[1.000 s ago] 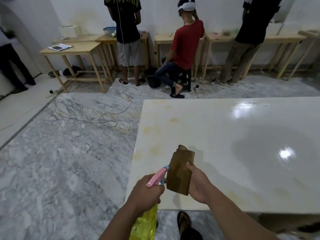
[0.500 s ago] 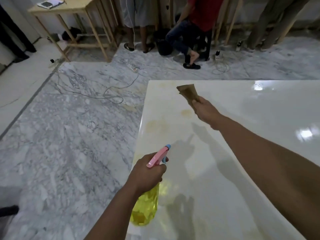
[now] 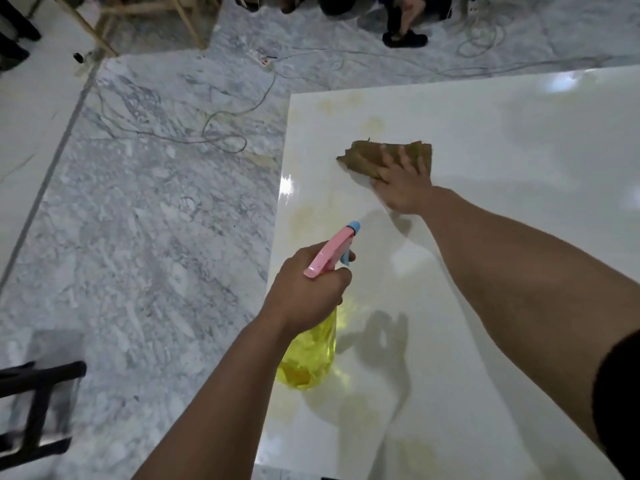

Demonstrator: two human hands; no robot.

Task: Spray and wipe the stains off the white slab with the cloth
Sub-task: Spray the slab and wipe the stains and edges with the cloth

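One cloth, one spray bottle, two hands

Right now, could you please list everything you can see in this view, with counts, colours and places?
glossy white stone slab: one, white, fills the right half.
yellowish stains: several, pale yellow, along the slab's left side.
folded brown cloth: one, brown, flat on the slab's far left part.
yellow plastic spray bottle with pink trigger head: one, held above the slab's left edge.
grey-veined marble floor: one, left of the slab.
loose cables: several, pale, on the floor.
black sandal: one in view, top edge.
wooden table legs: a few, tan, top left.
black stool frame: one, bottom left.
left hand: grips the bottle's neck.
right hand: presses the cloth flat, fingers spread.
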